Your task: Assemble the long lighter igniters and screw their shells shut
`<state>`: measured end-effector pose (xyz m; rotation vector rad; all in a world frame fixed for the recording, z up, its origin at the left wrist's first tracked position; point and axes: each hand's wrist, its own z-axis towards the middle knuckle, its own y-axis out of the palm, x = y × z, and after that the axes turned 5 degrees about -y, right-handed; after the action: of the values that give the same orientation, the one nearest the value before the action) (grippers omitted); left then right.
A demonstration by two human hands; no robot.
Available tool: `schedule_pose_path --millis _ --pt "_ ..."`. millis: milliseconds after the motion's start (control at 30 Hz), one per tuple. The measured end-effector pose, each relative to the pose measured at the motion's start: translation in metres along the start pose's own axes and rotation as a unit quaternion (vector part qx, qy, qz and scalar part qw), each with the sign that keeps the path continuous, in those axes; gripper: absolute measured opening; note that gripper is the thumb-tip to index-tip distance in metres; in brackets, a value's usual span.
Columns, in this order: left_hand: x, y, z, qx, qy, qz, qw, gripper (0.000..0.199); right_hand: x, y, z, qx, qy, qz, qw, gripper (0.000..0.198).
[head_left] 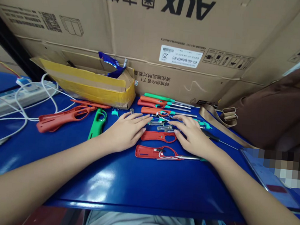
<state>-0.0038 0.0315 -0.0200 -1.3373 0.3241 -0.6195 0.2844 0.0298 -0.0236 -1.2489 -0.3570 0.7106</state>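
Note:
My left hand (125,131) lies palm down with its fingers stretched toward small clear plastic parts (164,127). From the other side, my right hand (191,135) reaches over the same parts, fingers apart; I see nothing gripped in either. Between the hands is an empty red lighter shell half (154,136). Nearer me rests another red lighter half (146,152) with a white wire and a metal tube in it. Behind the fingers, several stick lighters (152,111) in orange, red and green lie in a row. What is under my palms is hidden.
Left of my hands are a red lighter body (59,119) and a green one (97,123). A yellow-taped box (89,85), a power strip (15,99) and white cables stand beyond. Rightward lie a screwdriver (212,136), a phone (263,173) and a brown bag (275,100).

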Motion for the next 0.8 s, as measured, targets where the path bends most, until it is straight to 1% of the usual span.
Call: schedule_pose_path --millis 100,200,267,333,467,567,667,800 --pt "-0.002 -0.001 0.001 -0.009 -0.001 0.022 1.000 0.046 -0.002 -0.002 -0.001 0.001 -0.006 0.007 1.000 0.038" --pt "0.001 -0.008 0.000 0.003 -0.015 0.045 0.999 0.047 -0.003 -0.005 -0.002 0.001 -0.003 0.006 1.000 0.040" --pt "0.003 -0.011 0.000 0.011 -0.024 0.043 0.999 0.046 -0.003 -0.007 -0.002 -0.001 -0.001 0.005 1.000 0.041" --pt "0.003 -0.011 -0.001 0.022 -0.019 0.031 0.999 0.044 -0.003 -0.008 -0.003 0.001 -0.003 0.003 1.000 0.041" --pt "-0.005 0.000 0.001 0.033 0.002 -0.007 0.999 0.040 -0.005 -0.009 -0.003 0.015 -0.023 -0.002 1.000 0.042" --pt "-0.010 0.008 0.003 0.025 0.002 -0.073 0.997 0.033 -0.008 -0.010 -0.003 0.012 -0.034 0.001 0.999 0.043" --pt "-0.012 0.010 0.004 0.020 -0.032 -0.131 0.991 0.028 -0.011 -0.013 -0.003 0.000 -0.032 0.007 0.999 0.044" --pt "-0.009 0.008 0.005 0.019 -0.075 -0.171 0.982 0.020 -0.015 -0.015 -0.003 -0.007 -0.035 0.012 0.999 0.044"
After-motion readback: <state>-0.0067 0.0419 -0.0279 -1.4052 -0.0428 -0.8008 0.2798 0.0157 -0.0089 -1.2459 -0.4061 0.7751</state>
